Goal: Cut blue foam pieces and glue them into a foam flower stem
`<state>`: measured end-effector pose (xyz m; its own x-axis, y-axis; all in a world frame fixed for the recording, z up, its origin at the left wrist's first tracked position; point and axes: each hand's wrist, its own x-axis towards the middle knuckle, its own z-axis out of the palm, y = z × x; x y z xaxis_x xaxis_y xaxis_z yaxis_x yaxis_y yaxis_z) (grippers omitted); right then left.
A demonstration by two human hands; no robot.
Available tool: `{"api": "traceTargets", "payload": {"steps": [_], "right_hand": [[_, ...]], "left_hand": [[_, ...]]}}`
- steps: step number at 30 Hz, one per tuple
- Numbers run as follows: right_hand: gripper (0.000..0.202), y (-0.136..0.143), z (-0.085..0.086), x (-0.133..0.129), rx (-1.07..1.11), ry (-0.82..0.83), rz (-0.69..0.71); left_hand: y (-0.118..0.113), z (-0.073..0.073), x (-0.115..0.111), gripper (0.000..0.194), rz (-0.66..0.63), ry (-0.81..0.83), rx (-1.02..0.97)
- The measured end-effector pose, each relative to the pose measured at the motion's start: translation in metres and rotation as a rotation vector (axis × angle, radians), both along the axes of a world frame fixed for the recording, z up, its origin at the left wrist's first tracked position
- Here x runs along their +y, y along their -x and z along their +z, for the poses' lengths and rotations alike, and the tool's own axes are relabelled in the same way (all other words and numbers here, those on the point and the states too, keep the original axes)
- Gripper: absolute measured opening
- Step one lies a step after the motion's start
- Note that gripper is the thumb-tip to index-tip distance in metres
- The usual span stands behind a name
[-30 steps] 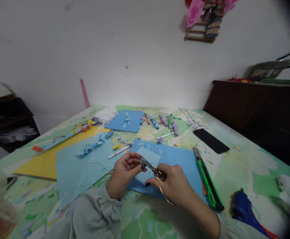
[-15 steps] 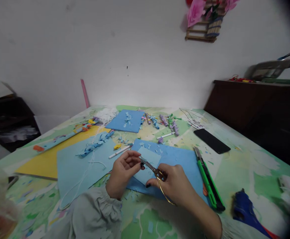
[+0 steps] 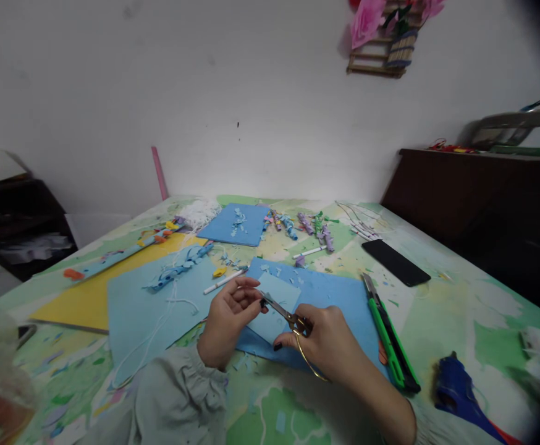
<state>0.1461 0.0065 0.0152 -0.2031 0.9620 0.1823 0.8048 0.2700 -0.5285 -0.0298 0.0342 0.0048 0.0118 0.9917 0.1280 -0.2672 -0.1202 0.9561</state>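
Observation:
Gold-handled scissors [image 3: 282, 310] are in my right hand [image 3: 328, 339], whose fingers wrap round the handles; the blades point up and left. My left hand [image 3: 233, 314] is closed in a pinch at the blade tips, on something too small to make out, perhaps a scrap of blue paper. Under both hands lies a small light-blue paper [image 3: 277, 292] on a larger blue sheet [image 3: 339, 290]. Tiny blue scraps are scattered on that sheet.
A green cutter [image 3: 390, 340], a black phone [image 3: 396, 262] and a blue glue gun [image 3: 459, 389] lie to the right. To the left are a light-blue sheet [image 3: 135, 309] and a yellow sheet [image 3: 75, 303]. Small curled paper pieces [image 3: 326, 237] sit further back.
The view has shifted very slightly. Both hands and the scissors stay in nearly the same place.

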Motion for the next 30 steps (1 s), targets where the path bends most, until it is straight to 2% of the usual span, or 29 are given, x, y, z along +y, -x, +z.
{"api": "traceTargets", "payload": {"steps": [18,30], "right_hand": [[0.043,-0.0016,-0.0003,-0.0001,-0.011,0.016,0.007],[0.041,0.0020,0.0001,0.0007,0.112,0.071,0.027]], "left_hand": [[0.0015,-0.0045,0.0023,0.037,-0.007,0.003,-0.010],[-0.0015,0.0027,-0.0030,0.036,-0.061,0.073,-0.033]]}}
